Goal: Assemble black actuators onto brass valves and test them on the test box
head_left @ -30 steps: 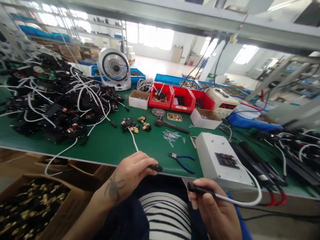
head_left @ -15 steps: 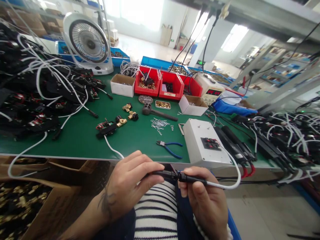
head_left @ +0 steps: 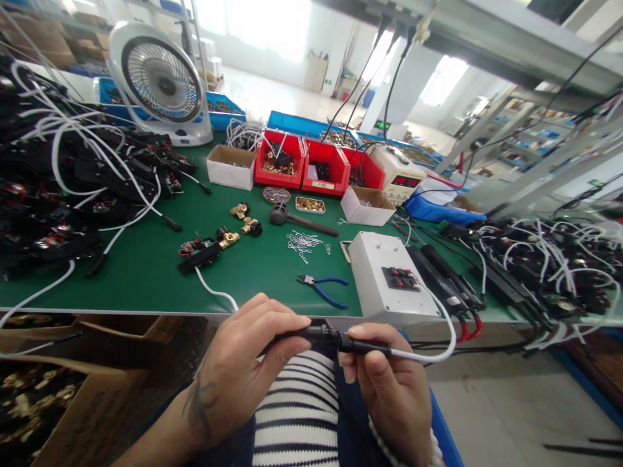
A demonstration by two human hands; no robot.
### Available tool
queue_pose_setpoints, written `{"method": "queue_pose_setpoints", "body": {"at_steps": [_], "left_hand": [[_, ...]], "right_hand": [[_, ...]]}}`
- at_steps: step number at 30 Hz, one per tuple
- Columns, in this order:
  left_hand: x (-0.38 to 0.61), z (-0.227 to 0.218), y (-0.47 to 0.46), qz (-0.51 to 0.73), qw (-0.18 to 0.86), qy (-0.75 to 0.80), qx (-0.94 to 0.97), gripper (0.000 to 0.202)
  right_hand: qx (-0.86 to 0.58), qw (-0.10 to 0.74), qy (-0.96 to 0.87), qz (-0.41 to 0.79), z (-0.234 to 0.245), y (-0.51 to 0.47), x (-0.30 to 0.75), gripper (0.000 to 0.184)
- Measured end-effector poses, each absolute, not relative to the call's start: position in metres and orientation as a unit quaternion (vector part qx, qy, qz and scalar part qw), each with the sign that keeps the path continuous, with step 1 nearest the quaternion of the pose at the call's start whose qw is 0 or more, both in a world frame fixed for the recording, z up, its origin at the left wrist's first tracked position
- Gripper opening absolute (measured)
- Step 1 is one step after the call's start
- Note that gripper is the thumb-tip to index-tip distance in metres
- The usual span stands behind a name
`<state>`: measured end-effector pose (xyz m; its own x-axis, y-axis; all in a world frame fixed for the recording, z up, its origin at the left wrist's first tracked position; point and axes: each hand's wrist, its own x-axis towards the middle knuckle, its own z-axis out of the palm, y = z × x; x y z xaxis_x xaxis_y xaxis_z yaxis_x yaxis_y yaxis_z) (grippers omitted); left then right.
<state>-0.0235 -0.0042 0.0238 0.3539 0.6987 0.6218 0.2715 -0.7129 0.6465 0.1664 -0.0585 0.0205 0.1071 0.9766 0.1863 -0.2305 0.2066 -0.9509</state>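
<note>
My left hand [head_left: 246,363] is closed around a black cable connector [head_left: 317,331], pinched between thumb and fingers. My right hand [head_left: 402,386] grips a second black cable connector [head_left: 367,346], whose white cable [head_left: 445,347] loops up to a grey box [head_left: 379,266] with red and black terminals. The connectors meet end to end in front of the bench edge; whether they are fully mated I cannot tell. Another white cable [head_left: 219,294] runs from behind my left hand to a small black part with exposed wires [head_left: 200,254] on the green bench.
Blue-handled cutters [head_left: 324,288], wire clips [head_left: 302,243], a black mallet [head_left: 302,220] and brass fittings [head_left: 228,239] lie on the bench. Red bins [head_left: 280,172] and a fan [head_left: 163,84] stand behind. Black assemblies with cables pile up at both sides. Cardboard boxes [head_left: 102,405] sit lower left.
The whole view has shifted slightly, so the bench items appear a little further left. Both hands keep their grips, with the connectors still end to end.
</note>
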Motion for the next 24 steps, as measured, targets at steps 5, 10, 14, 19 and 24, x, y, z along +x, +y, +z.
{"method": "queue_pose_setpoints", "body": {"at_steps": [5,10,14,19,24], "left_hand": [[-0.023,0.024,-0.005,0.505,0.224,0.286,0.783,0.008],[-0.021,0.028,-0.005,0.511,0.222,0.275,0.784,0.010],[-0.021,0.028,-0.006,0.519,0.221,0.265,0.782,0.011],[-0.020,0.024,-0.006,0.517,0.237,0.273,0.776,0.009],[-0.011,0.013,-0.002,0.431,0.255,0.288,0.816,0.005]], "right_hand": [[-0.398,0.631,-0.459,0.482,0.020,-0.059,0.165,0.017],[-0.403,0.626,-0.453,0.490,0.019,-0.058,0.166,0.015],[-0.418,0.619,-0.466,0.473,0.020,-0.057,0.165,0.015],[-0.432,0.615,-0.467,0.466,0.015,-0.053,0.161,0.022],[-0.499,0.486,-0.487,0.527,0.004,-0.047,0.175,0.048]]}}
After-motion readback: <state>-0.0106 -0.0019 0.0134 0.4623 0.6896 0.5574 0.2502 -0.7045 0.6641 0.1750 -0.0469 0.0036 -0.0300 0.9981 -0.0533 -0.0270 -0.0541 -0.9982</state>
